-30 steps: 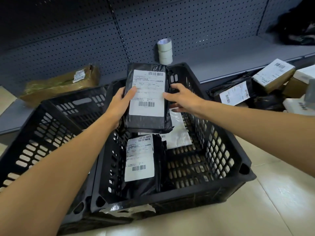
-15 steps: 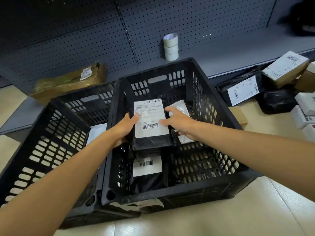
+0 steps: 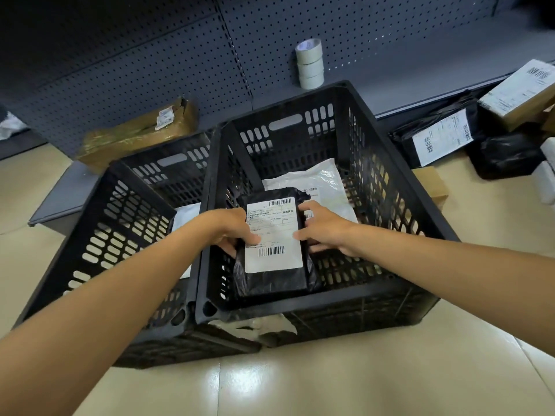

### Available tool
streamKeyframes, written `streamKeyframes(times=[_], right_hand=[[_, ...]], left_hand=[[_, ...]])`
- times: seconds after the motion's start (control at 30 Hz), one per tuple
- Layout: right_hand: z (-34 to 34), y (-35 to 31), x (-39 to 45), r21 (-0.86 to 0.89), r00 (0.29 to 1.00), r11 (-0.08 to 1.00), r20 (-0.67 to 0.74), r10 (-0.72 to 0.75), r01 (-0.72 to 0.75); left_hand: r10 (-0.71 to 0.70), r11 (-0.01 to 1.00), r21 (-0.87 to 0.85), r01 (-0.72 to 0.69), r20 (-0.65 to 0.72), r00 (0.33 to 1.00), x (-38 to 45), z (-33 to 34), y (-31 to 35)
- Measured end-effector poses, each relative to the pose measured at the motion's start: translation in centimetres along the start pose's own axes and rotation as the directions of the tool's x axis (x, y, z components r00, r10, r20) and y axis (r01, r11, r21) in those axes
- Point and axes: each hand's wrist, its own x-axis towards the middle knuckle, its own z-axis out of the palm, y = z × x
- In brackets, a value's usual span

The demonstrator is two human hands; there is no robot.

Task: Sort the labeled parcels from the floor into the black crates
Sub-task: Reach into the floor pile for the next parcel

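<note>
Gripping black labeled parcel (image 3: 274, 259) from both sides: left hand (image 3: 232, 232) curled round left edge, right hand (image 3: 322, 231) on right edge. Parcel between hands, low inside right black crate (image 3: 399, 202), partly over white mailer (image 3: 318, 187).

White shipping label (image 3: 274, 235) on the black parcel (image 3: 271, 277) shows two barcodes and rows of print, too small to read. Labels on the floor parcels (image 3: 441, 139) carry barcodes too, text equally illegible.
</note>
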Motion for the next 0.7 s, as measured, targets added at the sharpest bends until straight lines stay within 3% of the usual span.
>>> streamKeyframes(times=[0.37, 0.53, 0.7], right_hand=[[1.7, -0.2, -1.6, -0.174, 0.992, 0.977, 0.047, -0.114, 0.121], [2.1, -0.6, -2.2, -0.319, 0.986, 0.933, 0.034, -0.161, 0.164], [1.6, -0.5, -2.5, -0.42, 0.983, 0.889, 0.064, -0.173, 0.184]], left_hand=[[0.032, 0.919, 0.395, 0.005, -0.086, 0.996, -1.6, 0.7, 0.5], [0.104, 0.745, 0.667, 0.01, -0.131, 0.986, -2.1, 1.6, 0.9], [0.102, 0.65, 0.756, 0.079, -0.19, 0.976, -2.2, 1.0, 1.5]])
